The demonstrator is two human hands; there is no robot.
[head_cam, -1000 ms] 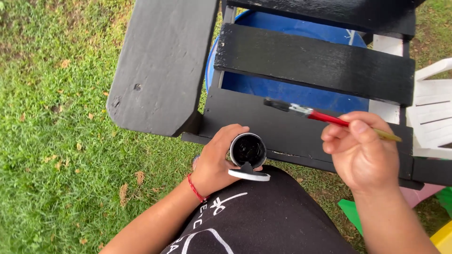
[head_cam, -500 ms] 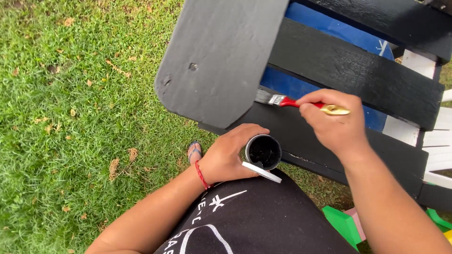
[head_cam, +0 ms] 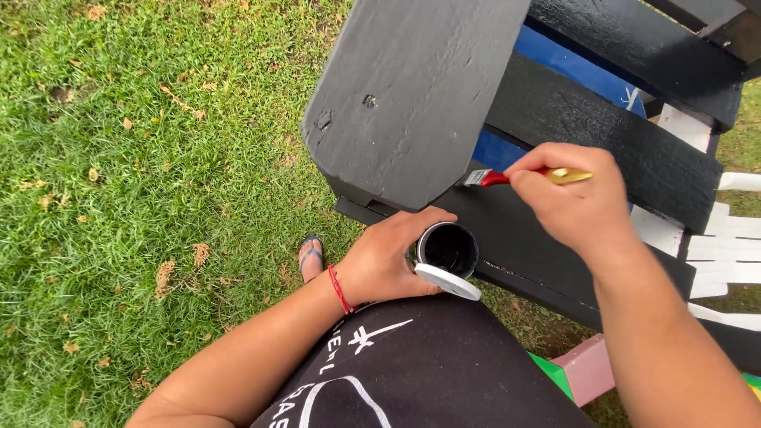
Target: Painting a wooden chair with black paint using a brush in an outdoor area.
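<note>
1. Your right hand [head_cam: 575, 204] has open room above the black seat slats [head_cam: 602, 139]; nothing lies on them.
2. The wide armrest board [head_cam: 412, 95] blocks the brush [head_cam: 515, 177] on its left, with the bristles tucked just under its edge.
3. Your left hand [head_cam: 388, 257] and the paint can [head_cam: 448, 250] crowd the chair's front rail.
4. The grass [head_cam: 143, 158] to the left is open.

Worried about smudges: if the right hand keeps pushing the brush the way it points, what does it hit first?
The right hand aims the brush leftward; its bristles would likely first meet the underside of the wide grey-black armrest board, though depth is unclear.
</note>
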